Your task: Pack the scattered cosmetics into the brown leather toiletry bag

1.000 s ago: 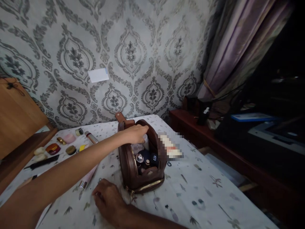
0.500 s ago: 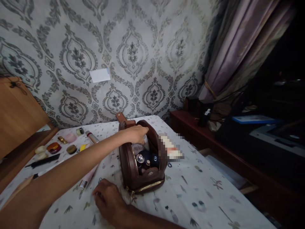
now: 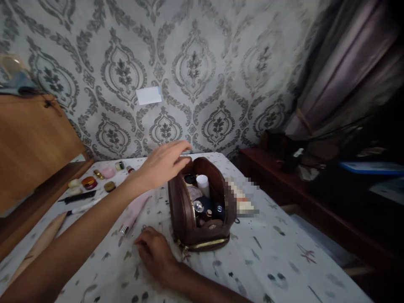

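Brown bag (image 3: 181, 212) — white cylinder (image 3: 203, 186), dark-blue item (image 3: 218, 208) inside

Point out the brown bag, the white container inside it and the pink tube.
Brown bag (image 3: 180, 212): head view, outer side wall.
White container (image 3: 203, 188): head view, side below its top.
Pink tube (image 3: 136, 212): head view, middle of its body.

I count two hands: one left hand (image 3: 166, 164), one right hand (image 3: 158, 254). One brown bag (image 3: 181, 210). In it, one white cylinder (image 3: 203, 185), one clear round cap (image 3: 198, 206); others overlap, total unclear. Out on one printed cloth (image 3: 259, 252): one pink tube (image 3: 137, 212), one pink round piece (image 3: 108, 172), one gold piece (image 3: 99, 174), one red jar (image 3: 89, 182), one olive pot (image 3: 110, 186), one flat black piece (image 3: 78, 196), two pale lumps (image 3: 74, 183). One paper (image 3: 149, 96) on the wall. One curtain (image 3: 347, 80).
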Tool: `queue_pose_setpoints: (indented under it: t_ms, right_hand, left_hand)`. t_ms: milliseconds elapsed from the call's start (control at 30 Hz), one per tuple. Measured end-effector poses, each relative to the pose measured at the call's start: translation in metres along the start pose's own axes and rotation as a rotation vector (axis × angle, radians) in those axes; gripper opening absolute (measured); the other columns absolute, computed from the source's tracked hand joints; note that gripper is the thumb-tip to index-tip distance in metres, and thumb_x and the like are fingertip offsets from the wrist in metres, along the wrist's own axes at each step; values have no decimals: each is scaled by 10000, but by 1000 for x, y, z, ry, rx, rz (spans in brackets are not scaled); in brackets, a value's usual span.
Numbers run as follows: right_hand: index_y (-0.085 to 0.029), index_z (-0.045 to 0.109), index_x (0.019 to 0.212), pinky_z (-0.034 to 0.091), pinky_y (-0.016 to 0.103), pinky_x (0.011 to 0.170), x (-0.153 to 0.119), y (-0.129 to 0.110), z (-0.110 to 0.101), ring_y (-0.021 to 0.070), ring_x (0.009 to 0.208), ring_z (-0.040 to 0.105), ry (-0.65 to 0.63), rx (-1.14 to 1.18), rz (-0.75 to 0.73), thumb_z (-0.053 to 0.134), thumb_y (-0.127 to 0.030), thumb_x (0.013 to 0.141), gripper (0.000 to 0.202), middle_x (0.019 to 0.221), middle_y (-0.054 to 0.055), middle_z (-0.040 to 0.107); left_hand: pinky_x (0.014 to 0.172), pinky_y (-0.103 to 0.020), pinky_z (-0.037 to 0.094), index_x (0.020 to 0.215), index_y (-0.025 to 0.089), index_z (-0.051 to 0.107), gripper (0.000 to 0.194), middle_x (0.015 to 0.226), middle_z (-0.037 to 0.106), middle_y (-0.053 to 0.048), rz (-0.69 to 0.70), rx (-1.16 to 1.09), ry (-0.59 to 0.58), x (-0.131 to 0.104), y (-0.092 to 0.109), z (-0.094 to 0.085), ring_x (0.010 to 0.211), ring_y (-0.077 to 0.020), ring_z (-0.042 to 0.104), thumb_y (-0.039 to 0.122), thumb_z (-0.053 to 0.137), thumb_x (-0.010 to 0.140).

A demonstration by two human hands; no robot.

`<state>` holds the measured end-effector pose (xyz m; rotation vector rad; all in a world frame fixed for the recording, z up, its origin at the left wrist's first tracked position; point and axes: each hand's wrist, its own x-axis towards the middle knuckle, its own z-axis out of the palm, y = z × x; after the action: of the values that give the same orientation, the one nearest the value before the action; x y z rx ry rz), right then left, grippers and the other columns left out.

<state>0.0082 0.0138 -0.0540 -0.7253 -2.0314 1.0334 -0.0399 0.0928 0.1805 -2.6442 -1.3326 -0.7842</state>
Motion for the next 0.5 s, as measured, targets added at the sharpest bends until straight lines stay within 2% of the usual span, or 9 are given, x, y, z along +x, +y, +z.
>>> queue_pose_setpoints:
  t_ms: [100, 200, 300, 367, 433, 500]
  right_hand:
    - [-164, 665, 862, 439, 249, 730, 0, 1, 0, 161, 781, 581, 18, 27, -41, 532, -21, 777, 214, 824, 29, 597]
    - [-159, 660, 856, 425, 246, 707, 1, 2, 0, 157, 758, 567, 6, 46, -50, 522, -7, 779, 219, 811, 28, 587]
    - [-158, 655, 867, 418, 244, 691, 2, 1, -2, 156, 758, 566, -28, 42, -51, 522, -25, 810, 196, 831, 36, 596]
    - [-162, 646, 872, 416, 244, 681, 2, 1, -3, 156, 755, 566, -42, 31, -59, 515, -54, 847, 172, 837, 39, 599]
    - [-166, 636, 877, 417, 244, 676, 2, 1, -4, 157, 753, 566, -44, 20, -78, 505, -74, 871, 159, 837, 40, 600]
    - [-172, 629, 886, 419, 244, 671, 2, 3, -4, 157, 748, 567, -40, 15, -98, 501, -89, 881, 153, 834, 38, 602]
  left_hand:
    - [821, -304, 499, 1079, 206, 598, 186, 1080, 709, -40, -120, -61, 95, -42, -25, -12, 1004, -207, 658, 237, 494, 928]
    - [744, -286, 500, 1042, 196, 615, 198, 1026, 723, -39, -314, -98, 83, -91, -66, -13, 943, -205, 668, 274, 490, 909]
    - [717, -286, 504, 948, 185, 626, 198, 936, 725, -42, -466, -153, -16, -144, -108, 1, 882, -211, 670, 309, 483, 889]
    - [726, -301, 501, 925, 192, 628, 182, 899, 723, -40, -547, -90, -42, -178, -126, 16, 854, -216, 666, 285, 482, 870]
    - [756, -323, 507, 908, 205, 630, 154, 900, 721, -45, -613, -33, -33, -208, -133, 32, 848, -222, 664, 267, 500, 854]
    - [841, -365, 501, 903, 209, 638, 144, 947, 721, -65, -650, 2, -2, -231, -132, 43, 925, -247, 656, 236, 511, 839]
